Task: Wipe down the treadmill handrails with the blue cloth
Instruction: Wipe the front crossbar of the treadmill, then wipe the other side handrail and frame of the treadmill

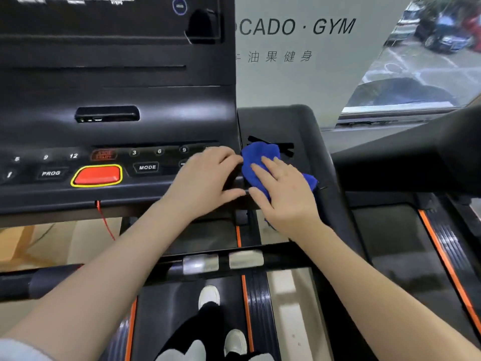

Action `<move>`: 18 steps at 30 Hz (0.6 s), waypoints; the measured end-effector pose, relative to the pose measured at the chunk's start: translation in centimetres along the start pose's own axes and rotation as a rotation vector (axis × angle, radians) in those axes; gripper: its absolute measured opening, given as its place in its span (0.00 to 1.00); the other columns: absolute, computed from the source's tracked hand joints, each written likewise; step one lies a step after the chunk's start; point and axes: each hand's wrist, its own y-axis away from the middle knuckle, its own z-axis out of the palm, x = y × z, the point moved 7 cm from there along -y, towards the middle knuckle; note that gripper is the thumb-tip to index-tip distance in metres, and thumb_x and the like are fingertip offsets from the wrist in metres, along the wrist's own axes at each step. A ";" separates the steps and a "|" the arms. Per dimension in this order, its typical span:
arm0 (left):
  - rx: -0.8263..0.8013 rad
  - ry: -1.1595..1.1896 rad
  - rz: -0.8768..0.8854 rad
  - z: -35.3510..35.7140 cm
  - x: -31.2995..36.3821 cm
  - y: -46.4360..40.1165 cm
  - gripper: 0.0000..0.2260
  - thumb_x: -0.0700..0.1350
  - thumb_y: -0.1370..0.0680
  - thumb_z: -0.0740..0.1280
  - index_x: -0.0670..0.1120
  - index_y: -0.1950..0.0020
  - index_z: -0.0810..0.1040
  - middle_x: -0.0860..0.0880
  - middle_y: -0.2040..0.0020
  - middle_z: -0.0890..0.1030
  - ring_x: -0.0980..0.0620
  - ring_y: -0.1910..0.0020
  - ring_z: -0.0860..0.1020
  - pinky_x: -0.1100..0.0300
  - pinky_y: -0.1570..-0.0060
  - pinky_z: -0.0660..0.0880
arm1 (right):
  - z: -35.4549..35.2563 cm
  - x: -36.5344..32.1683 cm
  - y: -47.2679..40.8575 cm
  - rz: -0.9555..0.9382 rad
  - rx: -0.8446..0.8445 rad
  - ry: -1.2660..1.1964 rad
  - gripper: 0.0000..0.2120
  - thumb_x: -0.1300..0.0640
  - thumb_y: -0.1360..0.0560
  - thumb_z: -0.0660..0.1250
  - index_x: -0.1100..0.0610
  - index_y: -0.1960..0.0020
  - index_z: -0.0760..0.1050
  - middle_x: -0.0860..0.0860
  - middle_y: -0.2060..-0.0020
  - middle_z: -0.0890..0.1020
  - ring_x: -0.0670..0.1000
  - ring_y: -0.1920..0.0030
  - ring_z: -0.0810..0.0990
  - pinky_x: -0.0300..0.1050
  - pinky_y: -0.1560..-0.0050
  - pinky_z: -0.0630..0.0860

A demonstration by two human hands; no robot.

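The right hand (283, 194) lies flat on the blue cloth (260, 162), fingers (270, 165) straight and slightly spread, pressing it onto the black tray at the right end of the treadmill console (117, 126). The left hand (205, 181) rests just beside it on the console's lower right edge, fingers loosely extended, thumb touching the front lip. The right palm covers much of the cloth. The handrail (416, 155) at right is blurred.
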 end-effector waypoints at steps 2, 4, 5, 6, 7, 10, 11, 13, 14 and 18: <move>-0.118 -0.034 -0.013 0.9 -1.1 -1.2 0.38 0.61 0.33 0.70 0.40 0.30 0.66 0.40 0.30 0.68 0.41 0.31 0.66 0.47 0.31 0.61 | 0.0 -0.5 0.1 -0.094 0.097 0.095 0.22 0.51 0.20 0.52 0.61 0.38 0.77 0.60 0.40 0.79 0.61 0.39 0.77 0.57 0.40 0.74; -0.212 -0.112 0.009 1.7 -1.7 -2.5 0.46 0.67 0.34 0.66 0.40 0.26 0.57 0.42 0.25 0.58 0.44 0.25 0.56 0.53 0.27 0.47 | 0.0 -0.4 -1.0 -0.185 0.142 0.187 0.21 0.54 0.19 0.50 0.62 0.39 0.77 0.60 0.40 0.79 0.59 0.40 0.78 0.54 0.40 0.75; -0.240 -0.131 0.011 1.9 -1.9 -3.0 0.48 0.69 0.35 0.64 0.40 0.26 0.54 0.42 0.24 0.55 0.45 0.25 0.53 0.54 0.27 0.44 | 0.0 -0.2 -2.0 -0.206 0.126 0.211 0.21 0.55 0.19 0.50 0.62 0.39 0.77 0.60 0.40 0.79 0.59 0.40 0.78 0.54 0.40 0.75; -0.257 -0.143 0.012 2.0 -2.0 -3.4 0.50 0.70 0.36 0.64 0.41 0.25 0.52 0.43 0.23 0.54 0.46 0.24 0.52 0.55 0.27 0.42 | -0.2 -0.1 -3.3 -0.201 0.080 0.218 0.21 0.55 0.21 0.51 0.62 0.38 0.77 0.60 0.40 0.79 0.59 0.39 0.77 0.55 0.40 0.74; -0.267 -0.155 0.020 1.9 -2.0 -3.7 0.51 0.71 0.37 0.64 0.41 0.25 0.52 0.43 0.23 0.53 0.47 0.24 0.51 0.55 0.27 0.41 | -0.3 0.2 -4.7 -0.182 0.025 0.224 0.21 0.54 0.22 0.52 0.61 0.36 0.75 0.59 0.38 0.77 0.59 0.36 0.75 0.55 0.37 0.71; -0.301 -0.177 0.036 2.0 -2.0 -4.0 0.53 0.71 0.37 0.64 0.40 0.25 0.50 0.43 0.23 0.51 0.47 0.24 0.50 0.56 0.27 0.40 | -0.4 2.3 -8.5 -0.085 -0.086 0.252 0.21 0.54 0.19 0.52 0.56 0.27 0.62 0.55 0.26 0.63 0.57 0.25 0.57 0.54 0.27 0.52; -0.312 -0.167 0.031 2.1 -2.0 -3.9 0.53 0.71 0.37 0.63 0.40 0.25 0.49 0.43 0.23 0.49 0.48 0.24 0.49 0.56 0.27 0.40 | -0.6 3.4 -9.5 -0.041 -0.057 0.255 0.22 0.54 0.19 0.53 0.55 0.26 0.61 0.55 0.25 0.60 0.58 0.25 0.54 0.54 0.27 0.50; -0.330 -0.141 0.023 2.3 -2.2 -3.6 0.52 0.71 0.36 0.63 0.41 0.25 0.47 0.44 0.23 0.47 0.49 0.24 0.47 0.57 0.28 0.39 | -1.5 5.1 -10.9 0.049 0.023 0.263 0.20 0.55 0.20 0.56 0.56 0.30 0.67 0.59 0.26 0.61 0.62 0.27 0.57 0.56 0.29 0.56; -0.326 -0.123 0.020 2.2 -2.3 -3.5 0.52 0.70 0.35 0.63 0.41 0.25 0.46 0.45 0.23 0.47 0.50 0.24 0.47 0.58 0.28 0.39 | -1.8 5.7 -11.2 0.092 0.061 0.262 0.18 0.55 0.21 0.58 0.56 0.33 0.71 0.61 0.28 0.64 0.63 0.29 0.61 0.56 0.33 0.61; -0.296 -0.060 0.026 1.9 -2.1 -3.5 0.52 0.70 0.36 0.65 0.42 0.24 0.47 0.45 0.23 0.48 0.49 0.24 0.49 0.58 0.27 0.41 | -2.1 5.2 -8.8 -0.005 -0.001 0.105 0.16 0.60 0.27 0.61 0.56 0.41 0.77 0.57 0.44 0.76 0.62 0.48 0.73 0.54 0.52 0.71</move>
